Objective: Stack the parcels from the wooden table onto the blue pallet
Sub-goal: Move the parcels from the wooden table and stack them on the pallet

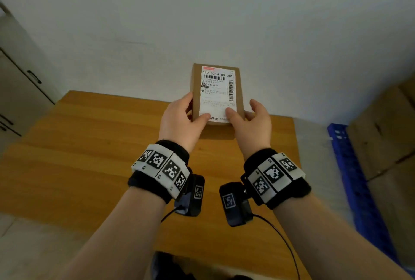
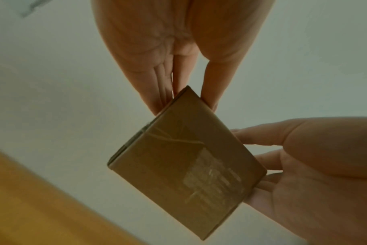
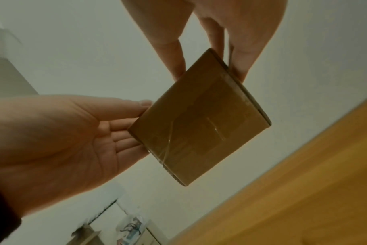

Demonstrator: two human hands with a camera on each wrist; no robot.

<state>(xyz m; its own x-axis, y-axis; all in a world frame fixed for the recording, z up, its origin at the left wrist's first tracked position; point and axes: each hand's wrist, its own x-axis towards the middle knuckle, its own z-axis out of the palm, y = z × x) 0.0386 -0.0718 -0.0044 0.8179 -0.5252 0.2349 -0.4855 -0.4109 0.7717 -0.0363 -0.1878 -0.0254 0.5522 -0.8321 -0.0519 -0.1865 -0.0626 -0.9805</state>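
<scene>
A small brown cardboard parcel [image 1: 216,93] with a white shipping label on its top face is held in the air over the far edge of the wooden table [image 1: 89,145]. My left hand [image 1: 193,111] grips its near left corner, thumb on the label and fingers down the side. My right hand [image 1: 243,111] holds the near right corner the same way. From the left wrist view the taped underside of the parcel [image 2: 184,165] shows, pinched between the fingers and thumb of the left hand [image 2: 184,101]. In the right wrist view the right hand [image 3: 210,73] pinches the parcel [image 3: 199,119].
The blue pallet [image 1: 352,178] lies on the floor right of the table, with large cardboard boxes [image 1: 386,127] on it. A grey cabinet [image 1: 20,86] stands at the left. A white wall rises just behind the table.
</scene>
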